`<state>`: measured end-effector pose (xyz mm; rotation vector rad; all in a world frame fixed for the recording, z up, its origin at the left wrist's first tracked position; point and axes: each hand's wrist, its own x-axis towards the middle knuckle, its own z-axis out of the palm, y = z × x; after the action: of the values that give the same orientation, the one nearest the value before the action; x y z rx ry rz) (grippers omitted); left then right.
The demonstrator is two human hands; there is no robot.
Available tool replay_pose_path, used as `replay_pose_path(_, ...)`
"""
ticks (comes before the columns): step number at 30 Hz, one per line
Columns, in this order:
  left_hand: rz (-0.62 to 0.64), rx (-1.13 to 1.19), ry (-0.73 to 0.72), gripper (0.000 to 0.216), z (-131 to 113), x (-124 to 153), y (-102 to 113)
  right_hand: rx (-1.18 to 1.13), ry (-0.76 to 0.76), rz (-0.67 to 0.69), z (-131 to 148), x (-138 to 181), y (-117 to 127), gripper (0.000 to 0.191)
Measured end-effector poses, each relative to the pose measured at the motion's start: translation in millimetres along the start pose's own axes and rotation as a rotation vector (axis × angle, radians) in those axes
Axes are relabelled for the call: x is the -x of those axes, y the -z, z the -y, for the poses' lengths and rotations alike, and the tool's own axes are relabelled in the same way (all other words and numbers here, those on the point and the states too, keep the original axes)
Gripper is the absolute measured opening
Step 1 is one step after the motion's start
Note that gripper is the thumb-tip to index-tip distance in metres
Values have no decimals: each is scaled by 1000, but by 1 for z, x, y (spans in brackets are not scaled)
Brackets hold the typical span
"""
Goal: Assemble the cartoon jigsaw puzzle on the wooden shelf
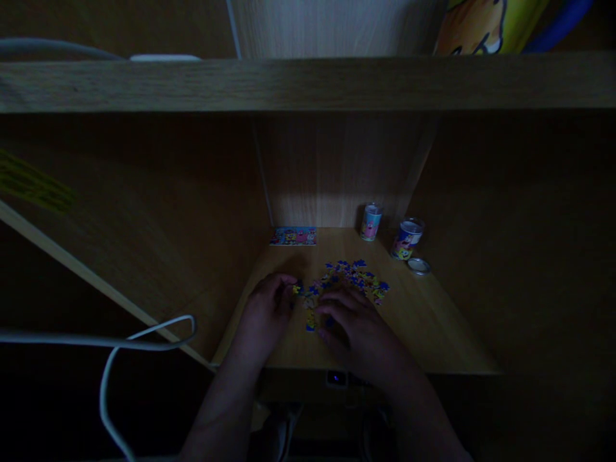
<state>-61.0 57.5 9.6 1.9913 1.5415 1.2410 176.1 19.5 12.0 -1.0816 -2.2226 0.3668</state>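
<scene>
A heap of small blue and yellow puzzle pieces (353, 277) lies on a wooden desk (433, 327) in dim light. My left hand (267, 309) rests at the heap's left edge, its fingers curled and pinched at a piece (298, 289). My right hand (353, 324) lies palm down on the near side of the heap, fingers bent over a few pieces (310, 317). What, if anything, the right fingers hold is hidden.
A picture card (293, 236) lies at the back of the desk. Two small printed tubes (371, 221) (407, 239) stand at the back right, with a round lid (418, 265) beside them. A shelf board (308, 83) runs overhead. A white cable (120, 346) loops at left.
</scene>
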Motion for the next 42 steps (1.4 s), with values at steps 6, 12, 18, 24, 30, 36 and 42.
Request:
replay_pose_path(6, 16, -238, 66, 24, 0, -1, 0, 33, 10, 40, -5, 3, -3, 37)
replay_pose_path(12, 21, -387, -6, 19, -13, 1, -1, 11, 17, 65, -4, 2, -2, 28)
replay_pose_path(18, 141, -369, -50, 6, -18, 1, 1, 12, 9, 43, -1, 1, 0, 21)
replay_pose_path(24, 178, -374, -35, 12, -13, 1, 0, 9, -9, -1, 0, -1, -1, 18)
replay_pose_path(30, 204, -313, -71, 8, -8, 2, -2, 60, -185, -82, -10, 0, -9, 25)
replay_pose_path(36, 235, -197, -103, 11, -7, 0, -1, 51, -152, -82, -15, 1, -11, 17)
replay_pose_path(42, 96, -131, -60, 13, -7, -2, 3, 16, -27, 6, -7, 0, -4, 20)
